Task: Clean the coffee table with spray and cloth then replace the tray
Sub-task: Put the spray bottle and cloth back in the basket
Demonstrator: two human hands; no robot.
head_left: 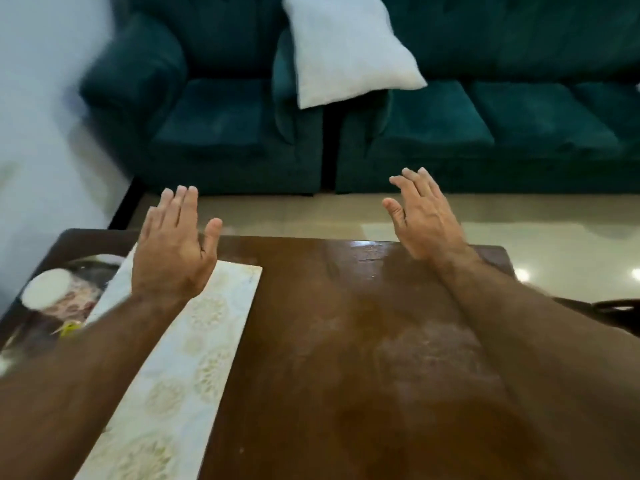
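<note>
Head view looks down on two bare hands held out over a glossy dark-brown wooden coffee table (346, 323). The left hand (176, 251) hangs above the far left part of the table with its back up, fingers straight and close together, thumb out to the side, holding nothing. The right hand (424, 220) is raised over the table's far edge, fingers straight and slightly spread, thumb apart, also holding nothing. Both forearms stretch across the table toward its near side. Under the left hand and forearm lies a long white runner with pale gold round patterns (180, 358), flat on the table and running from the far edge to the near edge. At the table's left end, beyond the runner, sits a dark tray (33, 329), blurred, carrying a white round-topped thing with a patterned side (52, 289); what that is cannot be told. Past the table's far edge comes pale shiny floor, then a dark teal velvet armchair (207, 109) and a matching sofa (485, 116), with a white pillow (346, 50) propped between the two.
</note>
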